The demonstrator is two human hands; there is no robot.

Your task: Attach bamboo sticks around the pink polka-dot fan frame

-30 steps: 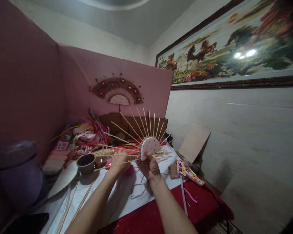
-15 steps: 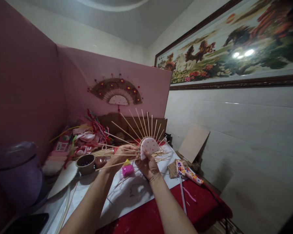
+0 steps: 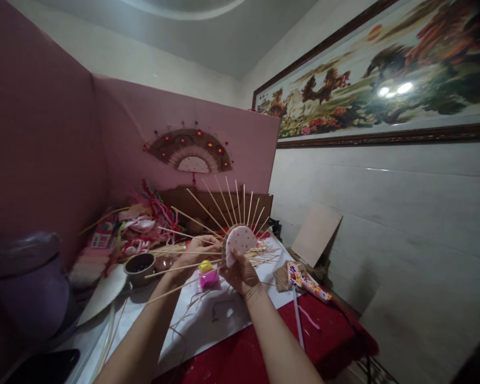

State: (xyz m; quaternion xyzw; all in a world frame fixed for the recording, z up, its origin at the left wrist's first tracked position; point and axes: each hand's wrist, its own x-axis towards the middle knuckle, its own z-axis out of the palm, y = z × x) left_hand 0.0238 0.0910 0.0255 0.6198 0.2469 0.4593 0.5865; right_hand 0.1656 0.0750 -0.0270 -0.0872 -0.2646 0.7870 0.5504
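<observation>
so the fan frame is up in the air over the white sheet (image 3: 202, 336) on the red-covered table (image 3: 336, 326), well in from the front edge. it's a padded half-disc (image 3: 242, 240), white with red dots, with a bunch of thin sticks (image 3: 205, 209) spreading out from its curved side.

right hand (image 3: 241, 274) has the half-disc pinched near its lower end, thumb on the dotted face and the other fingers round the back. left hand (image 3: 200, 249) is in among the sticks on the left, fingertips drawn in close to the curved edge. honestly can't tell if they're pinching a stick or just touching, the view's too small.

under the hands there's a pink packet (image 3: 208, 279) with a yellow lump (image 3: 205, 265) just behind it. over by the table's right edge is a flowery glue gun (image 3: 309, 282), brown cloth (image 3: 281, 279) tucked beside it, and a pink fuzzy strip (image 3: 309, 317) nearer the front. on the left side sits a brown bowl (image 3: 140, 270) with dark stuff inside, and toward the back left corner there's a messy pink pile (image 3: 138, 221).
</observation>
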